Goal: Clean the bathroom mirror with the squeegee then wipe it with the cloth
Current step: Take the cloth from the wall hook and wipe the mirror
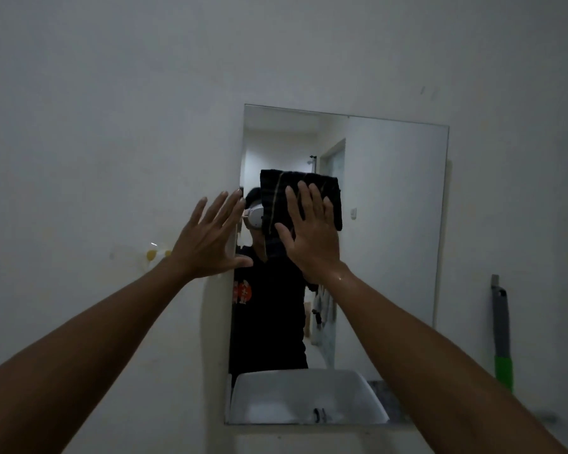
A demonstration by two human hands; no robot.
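Note:
A frameless rectangular mirror point(391, 208) hangs on the white wall. My right hand point(312, 234) presses a dark folded cloth point(276, 198) flat against the glass in the mirror's upper left part, fingers spread over it. My left hand point(207, 237) rests open on the wall at the mirror's left edge, fingertips touching the rim. A squeegee point(501, 329) with a grey and green handle leans upright against the wall to the right of the mirror.
The mirror reflects a person in a dark shirt, a white basin point(305, 398) and a doorway. A small yellow and white holder point(154, 255) sticks on the wall to the left of my left hand.

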